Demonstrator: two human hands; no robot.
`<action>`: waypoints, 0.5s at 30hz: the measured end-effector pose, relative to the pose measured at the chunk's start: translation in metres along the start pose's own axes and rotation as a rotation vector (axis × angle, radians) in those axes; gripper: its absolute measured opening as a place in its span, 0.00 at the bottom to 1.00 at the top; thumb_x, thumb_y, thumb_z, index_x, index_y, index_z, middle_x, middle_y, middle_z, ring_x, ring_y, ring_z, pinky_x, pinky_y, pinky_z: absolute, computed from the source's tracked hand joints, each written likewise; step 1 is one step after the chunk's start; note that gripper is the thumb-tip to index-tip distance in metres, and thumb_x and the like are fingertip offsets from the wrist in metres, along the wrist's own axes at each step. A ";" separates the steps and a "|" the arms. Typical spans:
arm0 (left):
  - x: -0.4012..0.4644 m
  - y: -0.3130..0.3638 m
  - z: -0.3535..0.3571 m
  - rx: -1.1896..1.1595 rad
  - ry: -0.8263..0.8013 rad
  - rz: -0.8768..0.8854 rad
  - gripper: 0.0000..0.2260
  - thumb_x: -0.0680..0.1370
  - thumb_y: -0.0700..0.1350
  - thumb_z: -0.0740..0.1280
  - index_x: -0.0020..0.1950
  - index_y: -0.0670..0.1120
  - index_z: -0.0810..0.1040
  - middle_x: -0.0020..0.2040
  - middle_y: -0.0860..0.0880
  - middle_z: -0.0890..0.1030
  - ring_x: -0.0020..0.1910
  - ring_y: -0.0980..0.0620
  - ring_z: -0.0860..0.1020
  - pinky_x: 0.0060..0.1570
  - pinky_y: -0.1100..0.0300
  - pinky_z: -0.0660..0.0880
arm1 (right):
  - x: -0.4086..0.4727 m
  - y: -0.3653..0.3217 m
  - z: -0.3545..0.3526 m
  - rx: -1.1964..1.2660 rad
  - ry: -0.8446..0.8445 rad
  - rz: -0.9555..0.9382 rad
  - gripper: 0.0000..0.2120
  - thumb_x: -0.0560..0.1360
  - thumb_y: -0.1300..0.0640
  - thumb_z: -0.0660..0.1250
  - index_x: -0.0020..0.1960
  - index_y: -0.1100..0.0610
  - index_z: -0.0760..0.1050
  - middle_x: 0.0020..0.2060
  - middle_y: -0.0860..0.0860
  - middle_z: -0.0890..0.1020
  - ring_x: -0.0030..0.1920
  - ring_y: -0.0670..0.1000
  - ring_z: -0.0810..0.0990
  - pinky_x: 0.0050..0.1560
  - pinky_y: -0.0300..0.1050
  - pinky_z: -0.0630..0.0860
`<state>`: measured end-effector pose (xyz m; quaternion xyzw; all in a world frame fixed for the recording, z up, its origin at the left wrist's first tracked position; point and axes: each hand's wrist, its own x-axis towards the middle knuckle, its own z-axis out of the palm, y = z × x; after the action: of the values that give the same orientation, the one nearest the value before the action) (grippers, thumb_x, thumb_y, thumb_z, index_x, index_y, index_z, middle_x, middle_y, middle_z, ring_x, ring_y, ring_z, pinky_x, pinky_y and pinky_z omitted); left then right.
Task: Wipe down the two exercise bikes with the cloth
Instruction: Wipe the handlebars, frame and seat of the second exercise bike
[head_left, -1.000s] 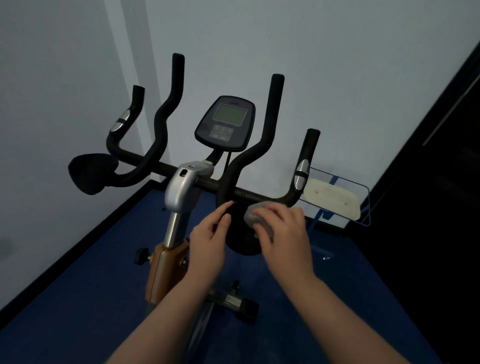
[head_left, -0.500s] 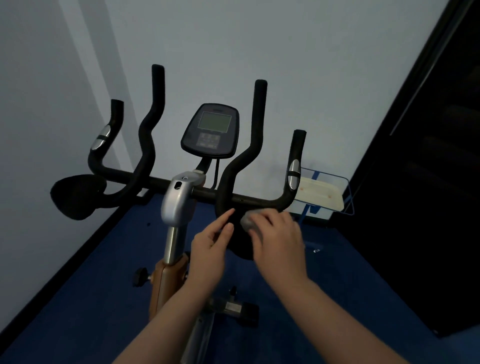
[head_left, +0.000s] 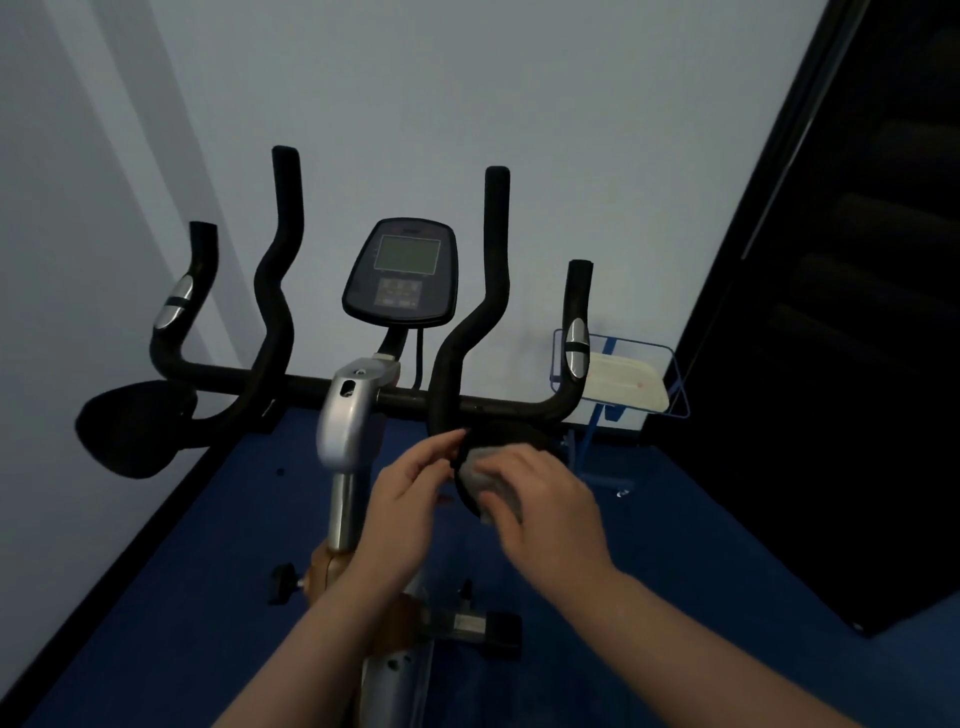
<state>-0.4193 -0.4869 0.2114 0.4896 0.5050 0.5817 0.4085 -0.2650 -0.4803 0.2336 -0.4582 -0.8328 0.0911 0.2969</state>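
Observation:
One exercise bike stands in front of me, with black handlebars (head_left: 405, 400), a grey console (head_left: 402, 275) and a silver stem (head_left: 348, 415). My right hand (head_left: 550, 504) holds a grey cloth (head_left: 480, 467) and presses it against the black right elbow pad (head_left: 509, 434), thumb below and fingers over the cloth. My left hand (head_left: 410, 499) touches the pad's left edge with straight fingers. The left elbow pad (head_left: 135, 426) sits at the far left. A second bike is not in view.
A blue wire rack (head_left: 670, 374) holding a pale flat item (head_left: 623, 384) stands against the wall behind the right handlebar. A dark doorway (head_left: 831, 364) fills the right side. Blue carpet (head_left: 208, 545) covers the floor, and white walls close in at the left and back.
My right hand has slid the cloth down and a little right across the right elbow pad. My left hand stays at the pad's left edge. My view has shifted slightly.

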 end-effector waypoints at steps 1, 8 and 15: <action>-0.001 0.000 0.001 0.010 0.002 0.013 0.16 0.81 0.33 0.57 0.59 0.50 0.79 0.49 0.55 0.84 0.47 0.59 0.81 0.40 0.67 0.76 | -0.003 0.003 -0.005 -0.011 -0.066 -0.043 0.11 0.75 0.57 0.68 0.57 0.51 0.79 0.54 0.44 0.80 0.53 0.47 0.76 0.51 0.43 0.74; -0.001 -0.001 0.015 0.058 0.096 0.067 0.12 0.81 0.38 0.60 0.59 0.47 0.79 0.51 0.53 0.83 0.49 0.62 0.80 0.43 0.70 0.74 | 0.038 0.014 -0.028 -0.041 0.054 0.044 0.12 0.76 0.56 0.67 0.58 0.48 0.80 0.53 0.43 0.80 0.53 0.47 0.73 0.53 0.41 0.68; 0.006 0.000 0.024 0.227 0.166 0.072 0.11 0.80 0.41 0.63 0.60 0.50 0.79 0.50 0.54 0.82 0.46 0.57 0.80 0.46 0.65 0.77 | 0.004 0.014 -0.016 -0.157 -0.123 -0.073 0.12 0.76 0.57 0.66 0.58 0.49 0.79 0.55 0.43 0.80 0.52 0.48 0.72 0.52 0.46 0.71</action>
<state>-0.3968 -0.4768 0.2122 0.5005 0.5817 0.5738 0.2862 -0.2470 -0.4710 0.2420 -0.4429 -0.8702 0.0424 0.2116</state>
